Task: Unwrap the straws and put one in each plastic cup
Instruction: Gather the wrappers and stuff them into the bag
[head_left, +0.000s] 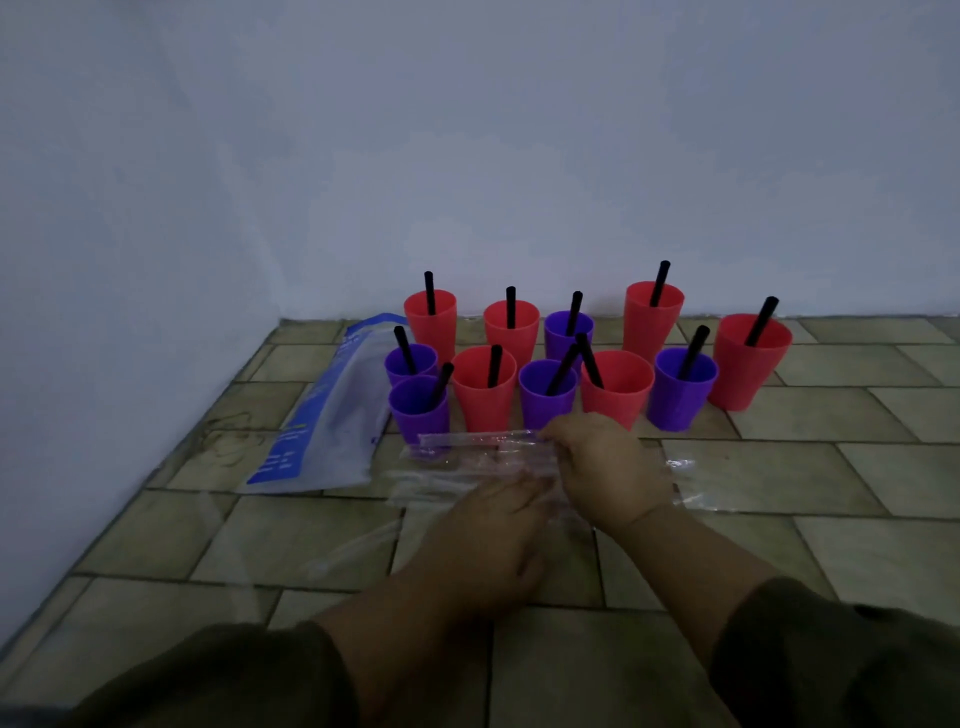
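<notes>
- Eleven plastic cups stand upright in a loose cluster on the tiled floor, close to the wall.
- Six are red cups: three along the back, one at the cluster's 3 o'clock edge and two in the front row.
- Five are purple cups: two touching at the 9 o'clock edge, one at the back and two in the front row.
- Every cup holds one of the black straws, each leaning on its rim; the two at the front middle cross each other.
- A bundle of clear wrappers lies just in front of the cups, at their 6 o'clock, overlapping the nearest purple cup.
- The right hand curls down over the bundle's end and grips it.
- The left hand reaches in from 6 o'clock; its fingers seem to lie fairly straight against the film, though the dim light blurs them.
- A blue-and-clear plastic bag lies flat at the cluster's 9 o'clock, beside the purple pair.
- Loose film lies at the hands' 8 o'clock.
- Dark sleeves cover both forearms.
</notes>
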